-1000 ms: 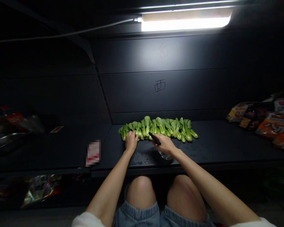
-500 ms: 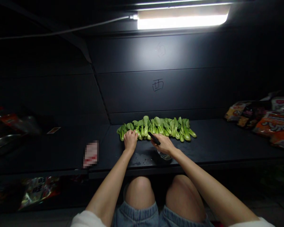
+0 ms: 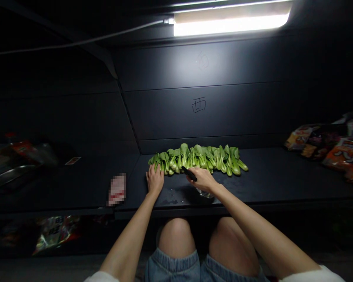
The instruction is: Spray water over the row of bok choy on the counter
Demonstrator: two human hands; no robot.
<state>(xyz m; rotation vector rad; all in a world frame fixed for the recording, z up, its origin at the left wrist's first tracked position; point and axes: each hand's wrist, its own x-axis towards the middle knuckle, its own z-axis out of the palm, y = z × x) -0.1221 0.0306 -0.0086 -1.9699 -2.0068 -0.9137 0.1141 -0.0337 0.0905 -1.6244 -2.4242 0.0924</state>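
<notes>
A row of green bok choy (image 3: pixel 200 157) lies side by side on the dark shelf, leaves toward the back panel and pale stems toward me. My left hand (image 3: pixel 155 179) rests at the left end of the row, fingers apart and touching the stems there. In front of the middle of the row, my right hand (image 3: pixel 203 179) is wrapped round a spray bottle (image 3: pixel 189 173). Its black head points left, and part of its clear body shows below the hand; my fingers hide the rest.
Water drops wet the dark shelf (image 3: pixel 176 197) before me. A blurred-out packet (image 3: pixel 117 189) and a small card (image 3: pixel 73 161) lie to the left. Snack bags (image 3: pixel 341 152) stand at the right. A lamp (image 3: pixel 232 24) hangs above; another bag (image 3: pixel 54 233) sits lower left.
My left hand has shifted left along the stems to the end of the row, and its fingers are more spread. My right hand keeps the spray bottle in nearly the same place.
</notes>
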